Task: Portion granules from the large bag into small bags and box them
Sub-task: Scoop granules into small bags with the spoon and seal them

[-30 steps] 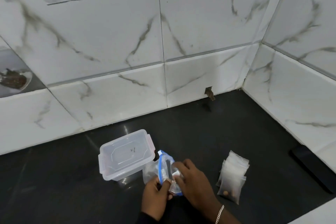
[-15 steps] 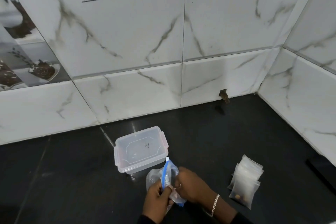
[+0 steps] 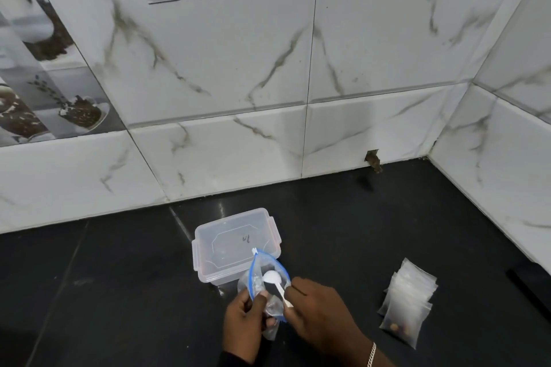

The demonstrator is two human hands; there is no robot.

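Spoon [image 3: 275, 284], pinched by right hand [image 3: 320, 311], pointed bowl-first toward the wall inside large bag [image 3: 262, 286], which left hand [image 3: 246, 319] gripped; lidded box [image 3: 235, 243] stood just behind.

Two bare hands, wrists partly in view at the lower frame edge.

Left hand [image 3: 247, 319]: bare, no rings visible; a dark sleeve cuff [image 3: 231, 359] covers the wrist. Right hand [image 3: 322, 313]: bare, ungloved; a silver chain bracelet [image 3: 371, 354] of small links circles the wrist. Forearms beyond are cut off.
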